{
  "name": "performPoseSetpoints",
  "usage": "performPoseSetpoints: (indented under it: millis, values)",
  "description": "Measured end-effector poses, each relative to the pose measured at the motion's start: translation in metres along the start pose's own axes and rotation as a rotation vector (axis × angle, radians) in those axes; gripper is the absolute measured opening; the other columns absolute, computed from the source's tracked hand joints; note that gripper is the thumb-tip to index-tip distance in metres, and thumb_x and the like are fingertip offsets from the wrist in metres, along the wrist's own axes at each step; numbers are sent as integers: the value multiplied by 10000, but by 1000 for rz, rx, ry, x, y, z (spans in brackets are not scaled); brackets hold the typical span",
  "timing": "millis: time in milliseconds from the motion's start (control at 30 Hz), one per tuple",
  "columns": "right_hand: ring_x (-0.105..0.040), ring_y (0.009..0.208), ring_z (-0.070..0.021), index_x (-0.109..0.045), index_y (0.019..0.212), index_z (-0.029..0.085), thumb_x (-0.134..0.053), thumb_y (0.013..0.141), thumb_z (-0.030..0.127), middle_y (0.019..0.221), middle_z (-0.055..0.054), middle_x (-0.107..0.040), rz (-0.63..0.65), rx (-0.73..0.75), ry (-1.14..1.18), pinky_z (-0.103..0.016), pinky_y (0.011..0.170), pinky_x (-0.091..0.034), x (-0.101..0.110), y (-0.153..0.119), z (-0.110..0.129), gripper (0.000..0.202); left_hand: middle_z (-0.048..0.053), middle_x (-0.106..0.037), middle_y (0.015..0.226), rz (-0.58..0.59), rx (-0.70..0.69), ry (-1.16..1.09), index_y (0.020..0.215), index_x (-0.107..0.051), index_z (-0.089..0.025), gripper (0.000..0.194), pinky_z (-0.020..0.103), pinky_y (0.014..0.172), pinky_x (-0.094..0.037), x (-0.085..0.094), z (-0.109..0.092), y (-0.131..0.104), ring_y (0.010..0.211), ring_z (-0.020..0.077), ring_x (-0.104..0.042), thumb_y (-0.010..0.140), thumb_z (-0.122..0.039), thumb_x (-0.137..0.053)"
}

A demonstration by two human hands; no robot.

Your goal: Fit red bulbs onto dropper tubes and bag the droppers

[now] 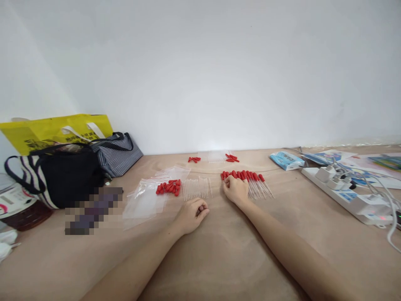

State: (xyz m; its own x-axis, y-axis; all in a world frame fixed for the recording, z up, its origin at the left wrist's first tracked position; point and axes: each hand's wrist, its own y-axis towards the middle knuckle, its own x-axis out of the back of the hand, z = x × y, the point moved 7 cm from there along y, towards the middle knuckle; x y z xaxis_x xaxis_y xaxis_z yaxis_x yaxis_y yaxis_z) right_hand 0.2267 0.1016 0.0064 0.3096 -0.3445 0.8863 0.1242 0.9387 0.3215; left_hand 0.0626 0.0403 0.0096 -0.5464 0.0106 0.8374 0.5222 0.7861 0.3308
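Note:
My right hand (236,189) is closed, its fingertips pinched at the left end of a row of glass droppers with red rubber bulbs (247,174). The hand covers part of the dropper it grips. Loosely curled, my left hand (191,215) rests on the table with nothing visible in its fingers. Just beyond it lies a row of bare clear tubes (197,188). A pile of loose red rubber bulbs (169,187) sits left of these tubes, on clear plastic bags (145,205).
Against the wall lie more red bulbs (194,159) and a small clear bag (216,156). A power strip (347,196) with cables and a blue tissue pack (286,160) are at right. Bags, including a black bag (69,175), and a blurred-out object (94,211) stand left.

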Motion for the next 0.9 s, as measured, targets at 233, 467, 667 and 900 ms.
performPoseSetpoints:
  millis: [233, 467, 667, 900]
  values:
    - [-544, 782, -170, -603, 780, 184, -421, 802, 279, 762, -37, -653, -45, 73, 15, -298, 690, -199, 7, -6, 4, 206, 36, -588, 752, -303, 74, 245, 705, -591, -179, 166, 314, 697, -415, 41, 6, 0, 739, 177, -533, 784, -278, -485]
    - [-539, 795, -169, -623, 766, 198, -408, 804, 302, 739, -34, -656, -1, 176, 22, -311, 708, -201, 9, -19, 31, 241, 100, -439, 1247, -310, 607, 520, 1118, -546, -269, 360, 526, 924, -241, 93, 94, -5, 1159, 299, -355, 844, -395, -349]
    - [-557, 807, -211, -651, 752, 175, -386, 807, 364, 757, -104, -655, 134, 76, -69, -342, 732, -226, -5, -16, 49, 330, 88, -337, 1346, -51, 678, 411, 1224, -436, -318, 484, 575, 939, -185, 71, 121, 6, 1239, 302, -269, 835, -532, -242]
    - [-574, 778, -210, -655, 778, 161, -397, 799, 343, 778, -113, -656, 157, 59, -84, -344, 743, -240, -12, -10, 54, 316, 84, -466, 1240, -56, 566, 472, 1132, -530, -291, 436, 447, 955, -254, 58, 109, 14, 1158, 265, -387, 818, -516, -327]
